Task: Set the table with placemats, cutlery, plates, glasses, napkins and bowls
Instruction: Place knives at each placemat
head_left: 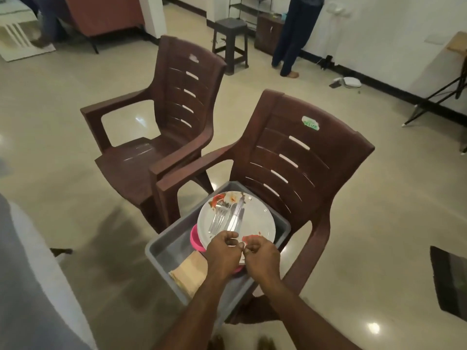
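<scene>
- Head view: we are curling both hands, left hand (pixel 223 248) and right hand (pixel 261 253), over the near rim of the white plate (pixel 255 221), lower centre; whether they are actually pinching it, we cannot tell.
- Plate is sitting in the grey tub (pixel 166 241) on the brown chair (pixel 303 157).
- We are judging: lift level, since forks (pixel 219 217) and knife (pixel 235 215) are lying loose on glossy, slippery melamine.
- Pink bowl (pixel 194 238) underneath; beige placemats (pixel 189 271) looking woven.
</scene>
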